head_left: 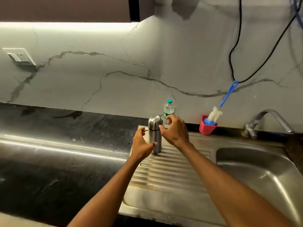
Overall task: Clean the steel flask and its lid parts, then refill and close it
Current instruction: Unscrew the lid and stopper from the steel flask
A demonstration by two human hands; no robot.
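Note:
The steel flask stands upright with its cap on, at the back of the ribbed steel drainboard. My left hand curves around the flask's lower body from the left. Its thumb lies across the front, and the fingers stay a little apart from the metal. My right hand hovers beside the cap on the right with fingers loosely spread and the thumb tip near the neck; no firm grip shows. A small clear water bottle with a green cap stands just behind, partly hidden by my right fingers.
A red cup against the wall holds a blue scrubber and a blue-handled bottle brush. The tap reaches over the sink basin at right. Wet black countertop spreads to the left. A black cable hangs down the wall.

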